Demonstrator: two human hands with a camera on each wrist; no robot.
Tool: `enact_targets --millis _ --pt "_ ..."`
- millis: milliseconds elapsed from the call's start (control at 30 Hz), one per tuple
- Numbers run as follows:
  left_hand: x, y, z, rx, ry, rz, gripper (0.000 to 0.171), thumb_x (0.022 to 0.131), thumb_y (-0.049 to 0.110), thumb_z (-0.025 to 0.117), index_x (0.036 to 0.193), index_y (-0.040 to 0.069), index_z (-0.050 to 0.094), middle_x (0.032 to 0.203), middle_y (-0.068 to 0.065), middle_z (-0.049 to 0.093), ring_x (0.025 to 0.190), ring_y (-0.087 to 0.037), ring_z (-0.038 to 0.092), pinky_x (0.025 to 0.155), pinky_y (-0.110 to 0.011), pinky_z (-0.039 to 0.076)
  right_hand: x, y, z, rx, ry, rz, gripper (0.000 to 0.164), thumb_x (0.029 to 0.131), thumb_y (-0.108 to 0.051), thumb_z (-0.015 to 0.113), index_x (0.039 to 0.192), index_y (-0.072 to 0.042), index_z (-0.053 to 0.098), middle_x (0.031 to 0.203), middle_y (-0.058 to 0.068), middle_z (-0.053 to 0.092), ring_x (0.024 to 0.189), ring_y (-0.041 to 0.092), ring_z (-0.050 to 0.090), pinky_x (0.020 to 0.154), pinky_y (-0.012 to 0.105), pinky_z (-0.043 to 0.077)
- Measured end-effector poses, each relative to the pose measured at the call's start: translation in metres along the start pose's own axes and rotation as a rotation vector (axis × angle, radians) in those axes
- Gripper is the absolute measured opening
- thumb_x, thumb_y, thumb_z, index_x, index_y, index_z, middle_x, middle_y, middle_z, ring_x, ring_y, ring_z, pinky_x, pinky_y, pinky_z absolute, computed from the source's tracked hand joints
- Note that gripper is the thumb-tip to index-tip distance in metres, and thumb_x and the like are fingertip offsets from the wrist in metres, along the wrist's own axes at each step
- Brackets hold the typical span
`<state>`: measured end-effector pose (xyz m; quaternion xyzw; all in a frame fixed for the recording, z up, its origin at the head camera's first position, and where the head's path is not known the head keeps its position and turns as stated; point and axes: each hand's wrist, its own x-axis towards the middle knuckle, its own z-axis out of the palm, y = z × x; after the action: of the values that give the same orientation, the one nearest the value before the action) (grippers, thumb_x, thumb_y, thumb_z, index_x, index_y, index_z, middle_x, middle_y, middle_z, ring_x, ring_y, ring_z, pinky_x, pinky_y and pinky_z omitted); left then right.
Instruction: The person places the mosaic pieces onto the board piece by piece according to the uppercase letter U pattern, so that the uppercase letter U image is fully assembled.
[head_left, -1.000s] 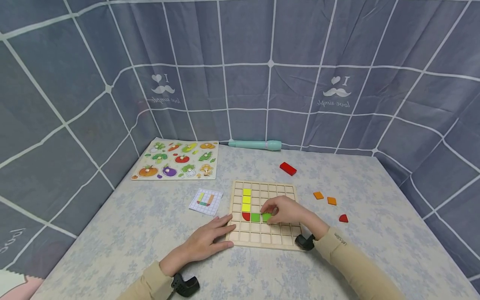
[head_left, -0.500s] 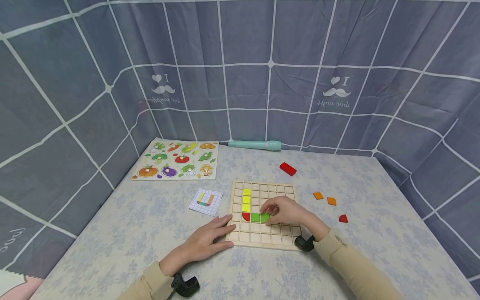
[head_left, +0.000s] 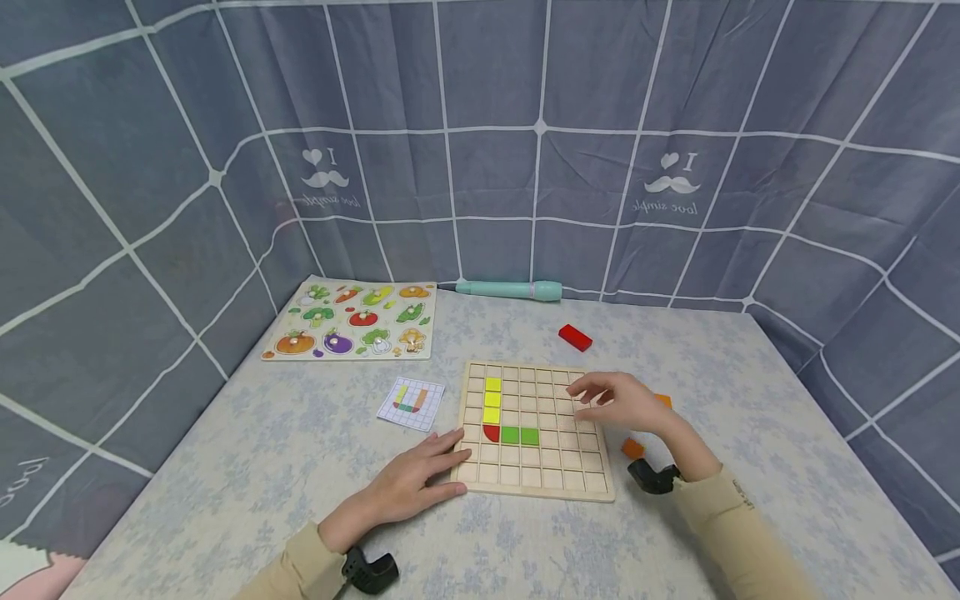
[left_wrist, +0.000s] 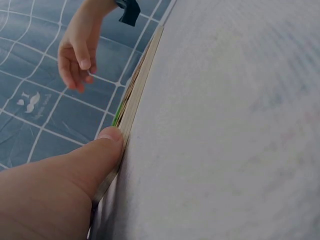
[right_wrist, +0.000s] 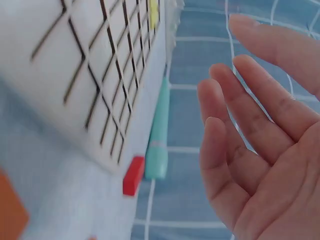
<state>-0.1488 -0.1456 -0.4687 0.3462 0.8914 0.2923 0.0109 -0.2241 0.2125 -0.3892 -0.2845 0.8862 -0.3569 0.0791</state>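
Observation:
A wooden grid board (head_left: pixel 551 481) lies on the table. Its left side holds a column of yellow squares (head_left: pixel 492 399), a red quarter-round piece (head_left: pixel 491 433) and two green squares (head_left: pixel 520 436) in a row. My left hand (head_left: pixel 408 475) rests at the board's left edge, fingertips on the rim; the left wrist view shows the thumb (left_wrist: pixel 95 155) against the board's side. Over the board's right edge hovers my right hand (head_left: pixel 618 402), fingers loosely bent and nothing between them, as the right wrist view also shows.
Right of the board lie orange pieces (head_left: pixel 633 448), partly hidden by the right hand and arm. A red block (head_left: pixel 575 337) sits behind the board. A pattern card (head_left: pixel 412 403), a vegetable puzzle board (head_left: pixel 352 321) and a teal stick-like object (head_left: pixel 510 290) lie farther left and back.
My right hand has let go of the second green square, which sits beside the first, and has lifted away to the right. The left hand has stayed put.

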Motion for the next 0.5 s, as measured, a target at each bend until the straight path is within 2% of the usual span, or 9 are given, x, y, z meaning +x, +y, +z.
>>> enact_targets --millis 333,500 --pt "0.0 0.001 0.0 -0.005 -0.004 -0.002 0.057 0.092 0.044 0.056 0.135 0.008 0.052 0.15 -0.007 0.032 0.138 -0.019 0.028 0.115 -0.039 0.021 -0.035 0.025 -0.026 -0.009 0.098 0.103 0.042 0.082 -0.027 0.074 0.116 -0.004 0.064 0.111 0.008 0.064 0.095 0.023 0.06 0.078 0.03 0.054" --pt "0.0 0.001 -0.001 -0.006 -0.004 -0.006 0.057 0.092 0.045 0.056 0.135 0.008 0.052 0.15 -0.007 0.032 0.138 -0.019 0.028 0.115 -0.039 0.021 -0.051 0.039 -0.039 -0.013 0.111 0.163 0.042 0.083 -0.026 0.073 0.116 -0.001 0.063 0.11 0.011 0.064 0.093 0.024 0.06 0.076 0.032 0.054"
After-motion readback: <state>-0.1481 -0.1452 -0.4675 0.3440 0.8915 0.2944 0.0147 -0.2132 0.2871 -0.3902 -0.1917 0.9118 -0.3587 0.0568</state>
